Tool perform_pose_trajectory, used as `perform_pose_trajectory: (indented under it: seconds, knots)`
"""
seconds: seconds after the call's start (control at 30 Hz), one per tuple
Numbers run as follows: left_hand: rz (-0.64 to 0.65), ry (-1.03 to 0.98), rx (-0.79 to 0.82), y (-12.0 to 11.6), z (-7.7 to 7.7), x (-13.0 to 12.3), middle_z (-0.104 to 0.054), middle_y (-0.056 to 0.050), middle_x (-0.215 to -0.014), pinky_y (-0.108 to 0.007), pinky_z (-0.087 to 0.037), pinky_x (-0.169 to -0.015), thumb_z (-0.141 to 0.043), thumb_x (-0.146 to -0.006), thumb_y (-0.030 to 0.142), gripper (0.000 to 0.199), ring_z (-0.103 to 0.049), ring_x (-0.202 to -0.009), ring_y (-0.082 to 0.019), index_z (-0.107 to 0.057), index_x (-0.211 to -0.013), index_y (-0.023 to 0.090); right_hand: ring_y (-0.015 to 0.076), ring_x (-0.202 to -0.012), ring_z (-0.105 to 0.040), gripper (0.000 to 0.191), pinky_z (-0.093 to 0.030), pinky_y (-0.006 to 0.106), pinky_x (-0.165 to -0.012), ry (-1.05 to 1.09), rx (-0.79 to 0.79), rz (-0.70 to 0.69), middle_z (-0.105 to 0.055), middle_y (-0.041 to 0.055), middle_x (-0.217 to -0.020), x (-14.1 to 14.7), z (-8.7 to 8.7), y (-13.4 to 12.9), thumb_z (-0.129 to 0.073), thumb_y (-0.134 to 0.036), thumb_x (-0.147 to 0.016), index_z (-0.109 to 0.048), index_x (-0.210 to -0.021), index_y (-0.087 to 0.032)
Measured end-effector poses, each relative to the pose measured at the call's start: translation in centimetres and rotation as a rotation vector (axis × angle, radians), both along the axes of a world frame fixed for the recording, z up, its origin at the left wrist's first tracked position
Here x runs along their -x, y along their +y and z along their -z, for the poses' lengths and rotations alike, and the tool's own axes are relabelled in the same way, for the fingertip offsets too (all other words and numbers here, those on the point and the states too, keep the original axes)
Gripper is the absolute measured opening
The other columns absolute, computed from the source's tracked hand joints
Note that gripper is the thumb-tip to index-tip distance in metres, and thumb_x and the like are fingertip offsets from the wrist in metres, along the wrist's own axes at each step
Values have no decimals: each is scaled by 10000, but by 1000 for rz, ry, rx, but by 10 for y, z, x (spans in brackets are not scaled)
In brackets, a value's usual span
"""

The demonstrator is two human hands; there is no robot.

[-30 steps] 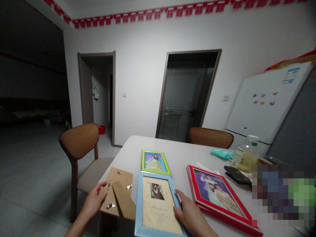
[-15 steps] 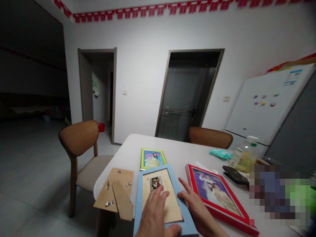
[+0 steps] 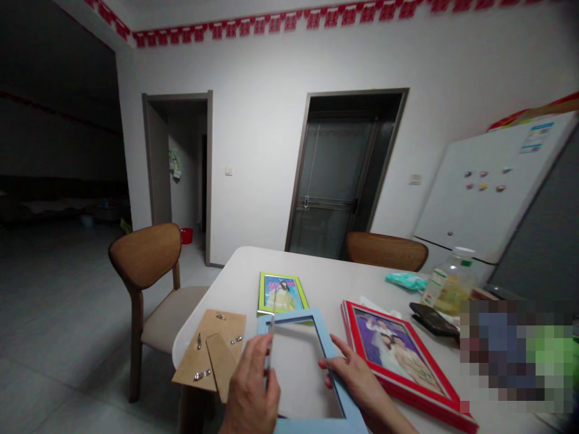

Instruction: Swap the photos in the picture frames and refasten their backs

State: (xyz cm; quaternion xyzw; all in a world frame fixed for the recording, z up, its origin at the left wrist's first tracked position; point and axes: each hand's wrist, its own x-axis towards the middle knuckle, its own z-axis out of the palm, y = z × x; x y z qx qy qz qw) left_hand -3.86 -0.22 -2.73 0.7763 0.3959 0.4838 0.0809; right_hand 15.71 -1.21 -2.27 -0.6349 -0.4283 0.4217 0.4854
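A light blue frame (image 3: 337,386) lies at the table's front edge, its middle open so that the white tabletop shows through. My right hand (image 3: 350,377) grips its right side between thumb and fingers. My left hand (image 3: 253,386) is closed on a thin flat panel (image 3: 272,331), held upright and seen nearly edge-on over the frame's left side. Left of the frame rests a brown backing board (image 3: 199,349) with metal clips and a stand leg. A green-edged framed picture (image 3: 283,294) lies just beyond, and red framed pictures (image 3: 398,355) are stacked to the right.
On the white table (image 3: 325,271), a plastic bottle (image 3: 447,283), a black phone-like object (image 3: 432,319) and a teal packet (image 3: 406,281) stand or lie at the right. Wooden chairs are at the left (image 3: 147,253) and far side (image 3: 386,251). A blurred patch covers the right edge.
The cream sheet with a small photo no longer fills the blue frame. My left hand has moved left and closed on the thin panel, now tilted up. My right hand has closed on the frame's side.
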Motion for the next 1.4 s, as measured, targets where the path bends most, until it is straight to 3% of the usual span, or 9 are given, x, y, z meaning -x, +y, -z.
perform_pose_trajectory:
  seconds: [0.17, 0.37, 0.63, 0.77, 0.9, 1.1, 1.2, 1.27, 1.4]
  knots:
    - [-264, -75, 101, 11, 31, 48, -528, -103, -1094, -378, -422, -865, -411, -718, 201, 384, -481, -1039, -240, -457, -1094, 136, 175, -606, -538, 594, -399, 275, -591, -625, -29, 39, -574, 51, -667, -20, 29, 9, -398, -271, -664, -349, -1205, -31]
    - [-239, 130, 104, 10, 72, 71, -478, -139, -1185, -359, -426, -865, -430, -756, 247, 453, -443, -1094, -238, -371, -1185, 117, 227, -849, -554, 507, -394, 296, -734, -859, -21, -44, -605, 144, -920, -22, 37, 6, -390, -259, -693, -440, -1152, -49]
    - [-14, 576, -58, 5, 56, 48, -389, -90, -1273, -444, -335, -933, -415, -577, 37, 649, -335, -1169, -256, -377, -1209, 183, 235, -983, -475, 394, -345, 327, -864, -1063, -119, -60, -532, 126, -1055, -13, 31, 4, -415, -276, -704, -547, -1044, -126]
    - [19, 667, -136, 13, 59, 43, -536, -72, -1142, -373, -440, -849, -382, -601, 26, 557, -497, -1038, -221, -479, -1123, 197, 219, -990, -466, 369, -330, 319, -892, -966, -214, -131, -537, 121, -1059, 0, 31, 6, -436, -256, -694, -570, -1012, -125]
    - [-37, 454, -258, 22, 49, 53, -576, -71, -1091, -318, -473, -806, -355, -689, 50, 464, -537, -990, -196, -483, -1116, 177, 208, -951, -490, 322, -354, 326, -863, -776, -302, -156, -558, 110, -1022, 14, 25, 4, -452, -248, -685, -591, -954, -140]
    - [-242, -239, 136, 23, -5, 53, -621, -88, -998, -350, -463, -787, -364, -782, 288, 334, -574, -918, -231, -533, -1037, 154, 161, -696, -562, 325, -428, 270, -573, -110, -177, -241, -612, 75, -860, 47, 18, 5, -482, -356, -690, -578, -923, -152]
    - [-53, -593, 437, 10, -7, 24, -615, -101, -997, -344, -454, -784, -391, -771, 383, 368, -562, -932, -240, -534, -1004, 138, 152, -628, -576, 409, -424, 256, -511, 374, -24, -202, -623, 87, -825, 61, 22, 11, -495, -438, -668, -551, -929, -128]
    - [112, -704, 589, 0, 3, 5, -607, -111, -1014, -323, -429, -820, -440, -749, 394, 382, -537, -975, -235, -524, -1007, 124, 163, -654, -589, 419, -439, 263, -531, 591, -78, -96, -632, 79, -840, 60, 22, 15, -492, -438, -660, -526, -955, -143]
    - [259, -695, 680, -7, 23, -8, -519, -158, -1142, -322, -374, -890, -479, -733, 317, 508, -465, -1071, -219, -359, -1176, 98, 195, -676, -610, 415, -463, 280, -552, 566, -129, 69, -659, 49, -805, 30, 15, 20, -472, -334, -640, -480, -1022, -170]
